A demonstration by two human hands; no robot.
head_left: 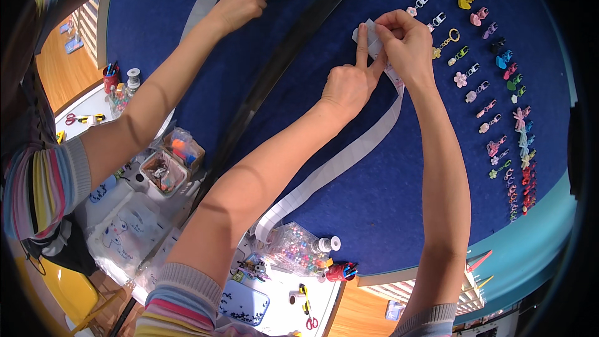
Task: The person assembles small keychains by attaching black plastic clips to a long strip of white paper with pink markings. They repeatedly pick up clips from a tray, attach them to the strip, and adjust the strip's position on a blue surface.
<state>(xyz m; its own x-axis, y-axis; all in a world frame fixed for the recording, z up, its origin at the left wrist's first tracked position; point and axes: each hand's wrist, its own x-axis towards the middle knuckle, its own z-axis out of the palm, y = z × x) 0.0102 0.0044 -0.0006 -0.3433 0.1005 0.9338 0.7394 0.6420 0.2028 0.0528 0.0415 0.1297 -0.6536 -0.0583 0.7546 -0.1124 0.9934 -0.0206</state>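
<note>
Inward of the keychains [460,79] along the blue board's [374,224] right edge, right hand [409,47] pinches the white strip's [324,176] upper end; left hand [348,86] presses 2 fingers, grip unclear. Probably light, limp, crease-prone; hold by edges.

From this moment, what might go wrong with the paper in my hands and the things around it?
The long white strip curves down toward the box of beads, so a sudden pull might disturb the box. The right hand is close beside a gold key chain and could brush it. Two fingers of the left hand lie on the small pale sheet while the right pinches it, so it may crease.
</note>
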